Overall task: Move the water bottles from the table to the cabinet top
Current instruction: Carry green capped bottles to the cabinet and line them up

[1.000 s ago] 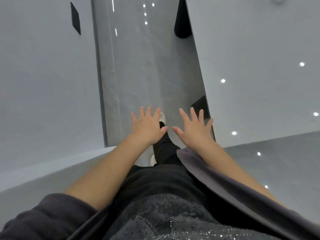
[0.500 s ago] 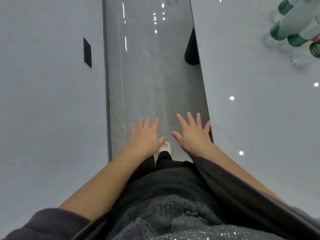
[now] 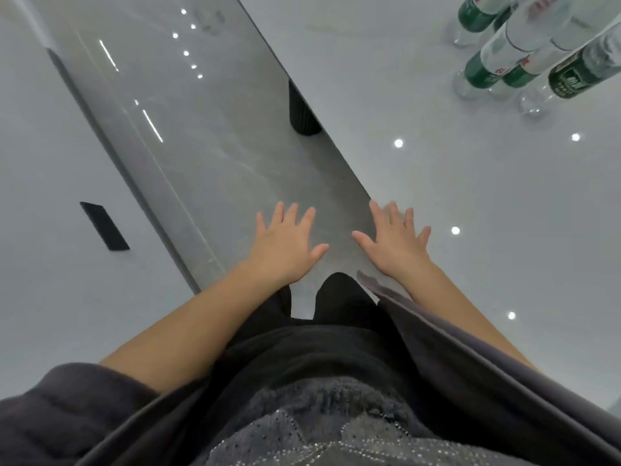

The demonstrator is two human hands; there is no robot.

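Note:
Several clear water bottles (image 3: 504,58) with green labels stand in a cluster at the far right of the glossy white table (image 3: 437,183). My left hand (image 3: 285,247) hovers over the grey floor with fingers spread, holding nothing. My right hand (image 3: 396,240) is also spread and empty, above the table's near edge, far short of the bottles. The white surface at the left (image 3: 67,163) carries a small black rectangle (image 3: 104,227); I cannot tell whether it is the cabinet top.
A strip of grey polished floor (image 3: 201,129) runs between the left white surface and the table. A dark ribbed table leg (image 3: 300,112) stands under the table's edge. My dark clothing fills the bottom of the view.
The view has swung to the right and up, bringing more of the bottles into sight. Both hands stay spread and empty, now drifted slightly further apart.

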